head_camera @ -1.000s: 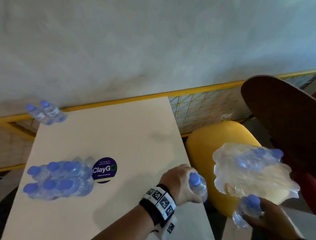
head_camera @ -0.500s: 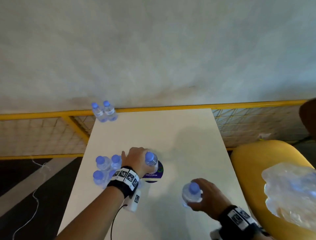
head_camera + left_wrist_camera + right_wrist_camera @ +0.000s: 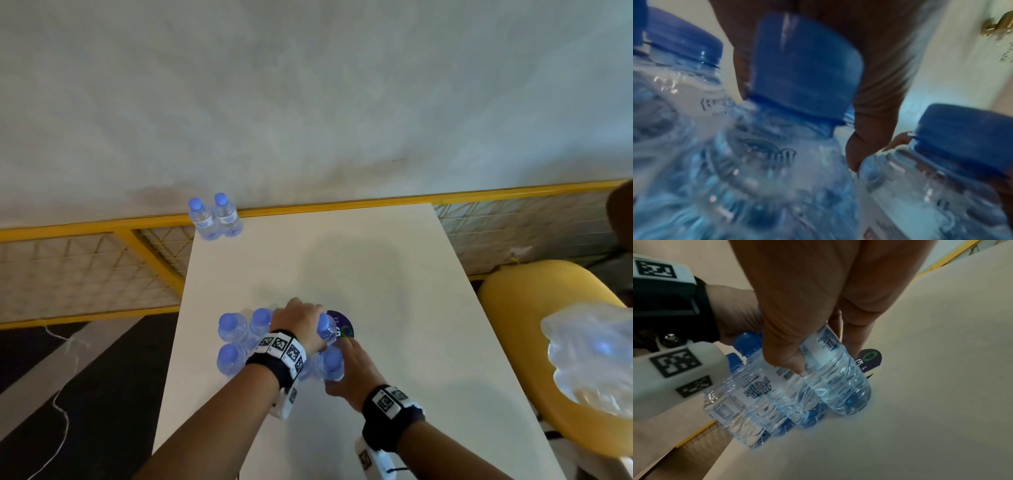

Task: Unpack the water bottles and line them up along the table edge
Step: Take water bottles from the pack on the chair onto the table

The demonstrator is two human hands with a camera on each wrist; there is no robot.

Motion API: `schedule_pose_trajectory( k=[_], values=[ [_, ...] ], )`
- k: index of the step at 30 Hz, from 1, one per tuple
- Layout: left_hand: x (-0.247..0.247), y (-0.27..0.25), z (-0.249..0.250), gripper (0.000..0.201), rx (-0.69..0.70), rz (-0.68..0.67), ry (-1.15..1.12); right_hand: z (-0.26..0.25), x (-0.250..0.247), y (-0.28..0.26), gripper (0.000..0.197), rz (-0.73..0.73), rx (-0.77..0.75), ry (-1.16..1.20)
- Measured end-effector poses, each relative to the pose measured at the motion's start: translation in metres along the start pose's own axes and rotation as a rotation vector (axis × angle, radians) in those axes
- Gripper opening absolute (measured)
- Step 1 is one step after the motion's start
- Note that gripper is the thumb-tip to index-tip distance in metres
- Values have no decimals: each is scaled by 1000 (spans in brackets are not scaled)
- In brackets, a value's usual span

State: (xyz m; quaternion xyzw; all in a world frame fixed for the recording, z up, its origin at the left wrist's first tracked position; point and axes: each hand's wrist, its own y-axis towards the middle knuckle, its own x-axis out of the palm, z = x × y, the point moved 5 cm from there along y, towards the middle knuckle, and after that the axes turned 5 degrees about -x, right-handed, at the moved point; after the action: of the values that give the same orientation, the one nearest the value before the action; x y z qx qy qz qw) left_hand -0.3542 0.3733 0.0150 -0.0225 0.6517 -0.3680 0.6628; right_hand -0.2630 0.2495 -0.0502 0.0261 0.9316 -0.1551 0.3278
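At the upper left of the head view, two bottles [image 3: 214, 219] stand upright side by side at the far corner of the surface [image 3: 394, 342], tight against the yellow rail [image 3: 85, 228]; they look like the start of the line along the edge. Lower, left of centre, a cluster of loose bottles [image 3: 236, 339] stands upright near the surface's left edge, apparently a staging group for bottles freed from the pack. The left hand [image 3: 301, 325] reaches over this cluster, fingers curled round the shoulder of a bottle [image 3: 325, 329] set against the group, beside a round purple sticker [image 3: 342, 329]. Just right and lower, the right hand [image 3: 352, 370] wraps another bottle [image 3: 330, 365] below its cap, standing it on the surface touching its neighbours; the right wrist view shows thumb and fingers pinching it at the label. At the far right, the crumpled plastic wrap [image 3: 592, 356] lies on a yellow chair [image 3: 513, 284], with something blue showing inside, so more bottles probably remain packed.
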Motion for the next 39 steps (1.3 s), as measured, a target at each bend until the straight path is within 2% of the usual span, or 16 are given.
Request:
schedule_pose_trajectory(
  k=[6,10,15,18,20,22,24,27,30,33,37,39],
  values=[
    [-1,3,-4,40,48,-9,13,-3,-2,-2,87,51,-84,0],
    [-2,0,-6,49,61,20,-14,-5,-6,1,83,72,-149,-1],
    [0,2,-9,44,88,55,-112,7,-3,3,85,43,-114,-15],
    [-2,0,-9,51,102,70,-174,11,-9,2,86,26,-102,-3],
    [-12,-7,-6,61,103,120,-190,17,-24,-5,78,27,-82,7],
    [-26,-18,6,55,125,249,-200,30,-50,-22,57,83,-41,80],
    [-40,-35,34,44,190,365,-257,55,-84,-49,45,162,14,160],
    [-39,-55,104,37,331,368,-393,102,-146,-107,19,237,140,135],
    [-13,-63,196,30,522,213,-407,165,-213,-181,6,369,312,77],
    [33,-67,291,26,687,16,-257,235,-271,-247,13,480,505,47],
    [87,-67,399,26,788,-167,-190,320,-332,-292,7,636,623,144],
    [112,-64,449,31,804,-280,-187,359,-355,-298,14,741,668,194]
  ],
)
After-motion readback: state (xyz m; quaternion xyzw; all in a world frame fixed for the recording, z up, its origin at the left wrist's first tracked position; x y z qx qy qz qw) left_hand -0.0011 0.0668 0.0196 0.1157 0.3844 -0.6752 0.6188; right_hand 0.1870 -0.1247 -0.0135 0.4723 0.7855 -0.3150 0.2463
